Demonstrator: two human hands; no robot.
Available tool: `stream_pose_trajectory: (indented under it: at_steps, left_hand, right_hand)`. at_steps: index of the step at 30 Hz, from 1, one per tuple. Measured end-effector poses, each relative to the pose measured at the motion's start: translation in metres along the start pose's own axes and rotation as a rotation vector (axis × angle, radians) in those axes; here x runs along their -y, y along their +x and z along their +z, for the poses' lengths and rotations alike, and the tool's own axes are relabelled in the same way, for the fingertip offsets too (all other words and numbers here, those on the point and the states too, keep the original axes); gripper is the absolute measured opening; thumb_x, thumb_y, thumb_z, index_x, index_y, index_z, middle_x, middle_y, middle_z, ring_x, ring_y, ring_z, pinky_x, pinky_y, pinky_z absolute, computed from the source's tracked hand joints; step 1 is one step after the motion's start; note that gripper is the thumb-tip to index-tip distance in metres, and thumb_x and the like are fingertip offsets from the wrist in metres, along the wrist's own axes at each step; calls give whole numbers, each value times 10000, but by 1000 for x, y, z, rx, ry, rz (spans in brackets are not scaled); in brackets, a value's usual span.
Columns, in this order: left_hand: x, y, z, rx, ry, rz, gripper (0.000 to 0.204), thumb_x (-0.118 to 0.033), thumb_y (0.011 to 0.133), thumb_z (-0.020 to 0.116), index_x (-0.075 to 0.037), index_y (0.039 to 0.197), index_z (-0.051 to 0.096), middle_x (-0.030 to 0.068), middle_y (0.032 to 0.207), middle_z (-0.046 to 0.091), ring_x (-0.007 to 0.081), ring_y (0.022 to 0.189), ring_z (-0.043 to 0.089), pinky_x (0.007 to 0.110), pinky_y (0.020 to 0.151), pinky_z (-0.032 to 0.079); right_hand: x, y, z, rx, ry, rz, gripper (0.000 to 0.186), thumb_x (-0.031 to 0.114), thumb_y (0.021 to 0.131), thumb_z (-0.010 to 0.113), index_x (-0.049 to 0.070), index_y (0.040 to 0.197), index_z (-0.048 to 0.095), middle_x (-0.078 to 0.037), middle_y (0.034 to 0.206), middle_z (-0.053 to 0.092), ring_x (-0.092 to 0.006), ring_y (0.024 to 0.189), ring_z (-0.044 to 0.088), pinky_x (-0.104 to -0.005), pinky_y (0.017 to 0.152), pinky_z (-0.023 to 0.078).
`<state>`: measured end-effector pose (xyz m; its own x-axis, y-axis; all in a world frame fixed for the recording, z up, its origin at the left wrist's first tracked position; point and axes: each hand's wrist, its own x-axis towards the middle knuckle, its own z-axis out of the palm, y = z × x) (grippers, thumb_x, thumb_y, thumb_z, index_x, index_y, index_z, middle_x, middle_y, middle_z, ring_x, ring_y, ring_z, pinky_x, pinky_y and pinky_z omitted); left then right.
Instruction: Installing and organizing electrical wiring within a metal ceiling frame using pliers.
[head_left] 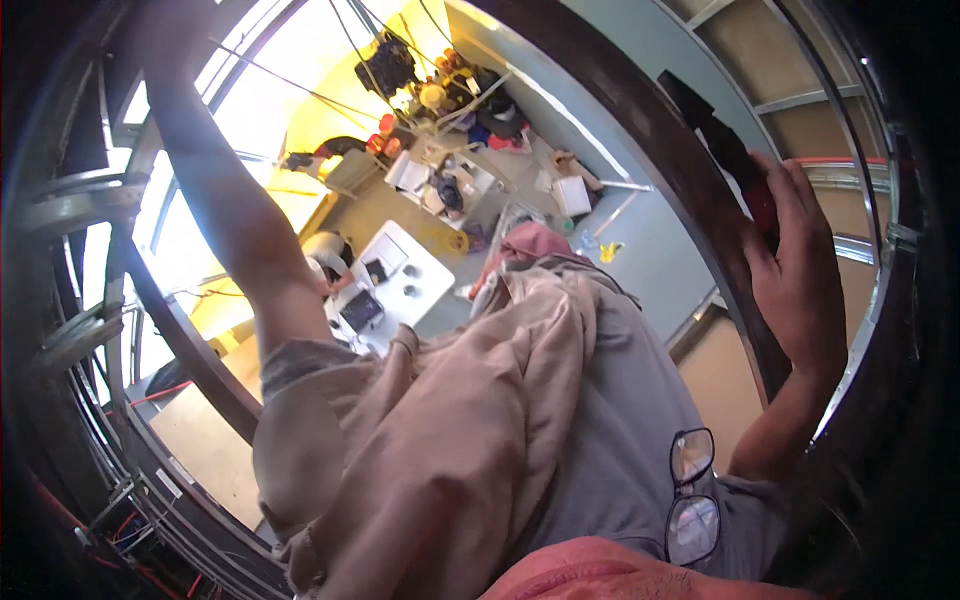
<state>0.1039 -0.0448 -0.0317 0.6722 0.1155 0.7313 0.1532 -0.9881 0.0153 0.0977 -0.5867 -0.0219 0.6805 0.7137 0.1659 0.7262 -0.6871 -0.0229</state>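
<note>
My left arm stretches up to the upper left. My left hand point(180, 22) is dim and blurred at the top edge, so its fingers and anything in them cannot be made out. On the right, my right hand point(800, 260) has its fingers curled around a black and red object point(725, 140), long and dark, whose kind I cannot tell. It lies close along a dark curved-looking beam point(655, 150), beside my right wrist. A loose tan garment point(470, 410) hangs over my grey shirt point(630, 400). Eyeglasses point(692, 495) hang on the shirt.
Far below stand a white table point(430, 290) with a laptop point(361, 311) and a person point(325, 255) beside it. Bags and gear point(450, 95) pile up farther off. Metal framing point(80, 205) and cables point(175, 510) run along the left; metal studs point(810, 98) stand at right.
</note>
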Motion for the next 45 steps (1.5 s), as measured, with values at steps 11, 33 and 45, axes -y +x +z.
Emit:
stream_pose_trajectory:
  at_steps: [11, 33, 45]
  left_hand:
    - [-4, -23, -19, -228, 103, 81, 188, -131, 977, 450, -43, 1048, 600, 133, 998, 669, 326, 879, 669, 396, 762, 530]
    - [-68, 61, -55, -285, -1500, -578, 187, -139, 872, 693, -61, 1039, 661, -71, 545, 411, 12, 409, 281, 194, 382, 173]
    - [-76, 44, -49, -418, -1257, -612, 176, -143, 895, 663, -51, 1045, 653, -36, 581, 492, 17, 404, 323, 211, 384, 211]
  right_hand:
    - [30, 14, 3, 37, 55, -27, 438, 171, 858, 659, -31, 1189, 454, -210, 997, 500, -357, 911, 562, -415, 773, 493]
    - [32, 10, -13, 151, 76, -169, 625, 233, 901, 611, -163, 1328, 384, -224, 1070, 476, -316, 939, 530, -352, 833, 488]
    - [29, 115, -44, -321, 258, -515, 314, 125, 865, 643, 7, 1139, 543, -170, 994, 510, -327, 919, 537, -429, 779, 461]
